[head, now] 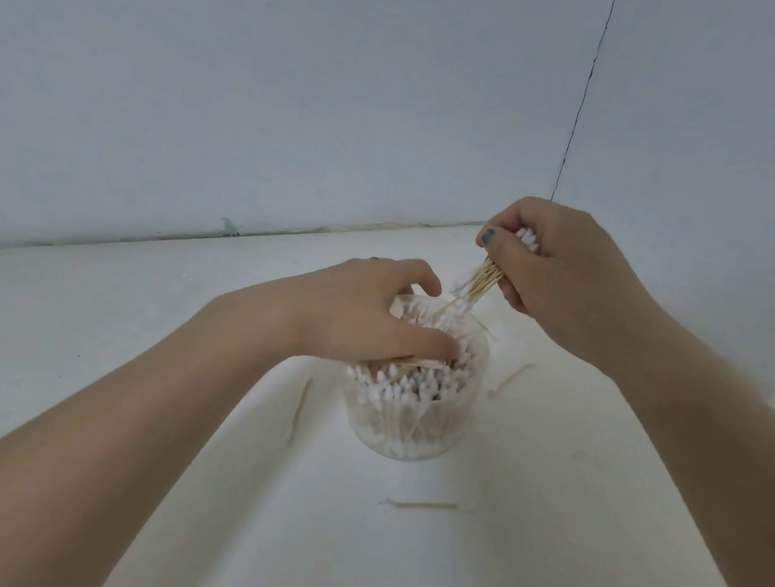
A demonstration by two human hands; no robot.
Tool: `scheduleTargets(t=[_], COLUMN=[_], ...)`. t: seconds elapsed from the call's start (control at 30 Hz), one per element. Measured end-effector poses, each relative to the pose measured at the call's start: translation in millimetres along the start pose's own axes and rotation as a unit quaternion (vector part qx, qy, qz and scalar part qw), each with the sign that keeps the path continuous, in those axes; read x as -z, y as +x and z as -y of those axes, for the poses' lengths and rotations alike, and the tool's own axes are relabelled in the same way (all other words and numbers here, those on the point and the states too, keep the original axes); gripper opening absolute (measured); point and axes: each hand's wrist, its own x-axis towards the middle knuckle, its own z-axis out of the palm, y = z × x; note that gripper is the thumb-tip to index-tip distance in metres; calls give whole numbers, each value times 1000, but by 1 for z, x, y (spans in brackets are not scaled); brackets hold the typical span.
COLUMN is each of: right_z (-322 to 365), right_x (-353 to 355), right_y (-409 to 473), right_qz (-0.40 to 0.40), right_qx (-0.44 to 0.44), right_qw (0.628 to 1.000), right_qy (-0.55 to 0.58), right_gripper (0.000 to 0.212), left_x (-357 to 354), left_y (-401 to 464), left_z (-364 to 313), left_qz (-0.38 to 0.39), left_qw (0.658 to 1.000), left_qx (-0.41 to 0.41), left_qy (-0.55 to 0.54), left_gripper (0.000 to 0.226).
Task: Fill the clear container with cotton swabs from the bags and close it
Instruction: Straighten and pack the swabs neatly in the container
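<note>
While the left hand presses down inside the round clear plastic container, the right hand pinches a wooden-stemmed cotton swab bundle, stems slanting down-left toward the opening just beside.

Pale wall, thin dark crack; white surface

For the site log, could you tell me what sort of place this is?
Probably a bare indoor corner: a plain white surface meets blank pale walls, one cracked. Nothing marks it as a kitchen or workshop.
</note>
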Motion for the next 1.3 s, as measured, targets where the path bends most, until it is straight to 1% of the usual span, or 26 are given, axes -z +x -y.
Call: scheduleTargets(t=[0.07,0.2,0.27,0.4,0.47,0.53,0.6,0.7,0.77,0.9,1.03,1.13,1.17,1.23,1.3], right_z=[4,9,12,17,19,20,20,21,21,17,16,15,15,14,13], right_x=[2,9,12,10,8,7,7,7,7,7,-1,-6,-6,-5,-3], right_y=[0,6,9,12,13,14,14,12,12,15,14,15,15,16,17], right_qz=[-7,10,27,79,88,90,100,113,109,77,65,61,53,34,17], right_qx=[16,29,34,50,60,65,65,75,77,62,69,75,75,71,69], right_qw=[1000,996,994,985,982,982,981,979,979,983,985,984,984,985,988], right_qy=[-21,-88,-103,-144,-155,-154,-151,-152,-157,-155,-141,-151,-154,-152,-138], right_gripper=[18,17,17,18,19,19,19,20,20,19,20,20,20,20,20], left_x=[0,-1,-2,-6,-7,-8,-10,-13,-15,-17,-20,-19,-18,-17,-15], left_y=[3,10,12,18,19,18,16,13,12,14,15,16,17,20,22], left_z=[0,-4,-4,3,6,10,12,15,16,18,19,21,21,21,20], left_qz=[-14,0,-3,-35,-41,-48,-61,-80,-83,-98,-113,-124,-130,-141,-147], left_qw=[1000,1000,1000,999,999,998,995,993,993,993,990,990,990,988,987], left_qx=[3,-9,-20,-31,-29,-33,-49,-77,-75,-50,-53,-53,-55,-56,-56], left_qy=[-2,-4,6,7,-12,-37,-55,-39,-32,-49,-60,-27,-21,-20,-26], left_gripper=[62,63,55,35,32,36,45,57,55,43,19,21,18,16,20])
